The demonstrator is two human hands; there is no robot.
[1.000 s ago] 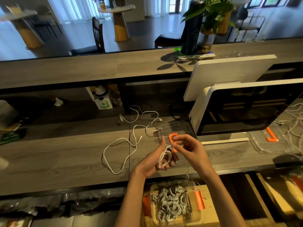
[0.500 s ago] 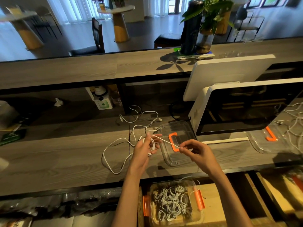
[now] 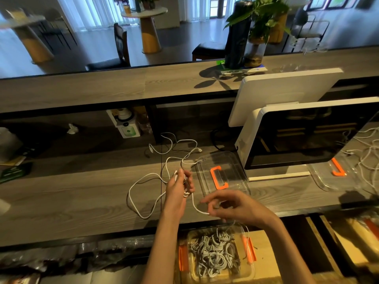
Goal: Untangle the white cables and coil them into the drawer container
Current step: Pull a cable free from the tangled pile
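My left hand [image 3: 179, 186] grips a small coil of white cable [image 3: 186, 186] above the wooden desk. A free strand runs from that coil down and right to my right hand [image 3: 229, 206], which pinches it near its end. More loose white cable [image 3: 143, 181] loops over the desk to the left and behind my hands. Below the desk edge, a clear drawer container [image 3: 251, 271] with orange clips holds several coiled white cables [image 3: 213, 256].
A clear lid with an orange handle [image 3: 219, 177] lies on the desk just right of my left hand. A white monitor [image 3: 307, 136] stands at the right. Another clear lid [image 3: 332, 177] and a tangle of white cables [image 3: 367, 152] lie far right.
My right hand has dropped down and toward me, drawing the strand lower. My left hand stays over the desk with the coil.
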